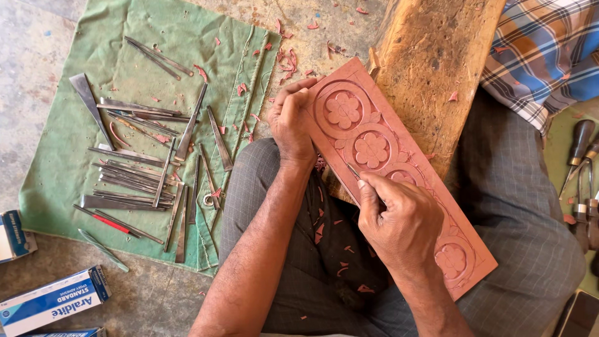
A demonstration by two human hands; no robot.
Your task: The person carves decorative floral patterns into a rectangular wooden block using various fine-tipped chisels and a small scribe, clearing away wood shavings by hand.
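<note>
Head view looks down on my right hand, whose fingers are pinched tight around a thin metal carving tool, its tip touching the reddish carved panel just beside the middle flower. My left hand is curled over the panel's far upper edge, fingers clamped around the rim and thumb against the side, gripping it. Under both hands the panel lies slanted across my lap and leans on a rough wooden block beyond my right fingers; its face carries round rosettes ringed by raised borders, one near my left fingers, one beside the tool tip, one close under my right wrist. My grey checked trousers beneath are scattered with reddish wood shavings. Out past my left fingers, well apart from the panel, a green cloth is spread on the concrete floor with many slim steel chisels lying on it in loose rows. Nearer my left elbow, off the cloth's corner, sit blue-and-white cardboard boxes. Far beyond my right hand, wooden-handled tools lie by a plaid cloth.
</note>
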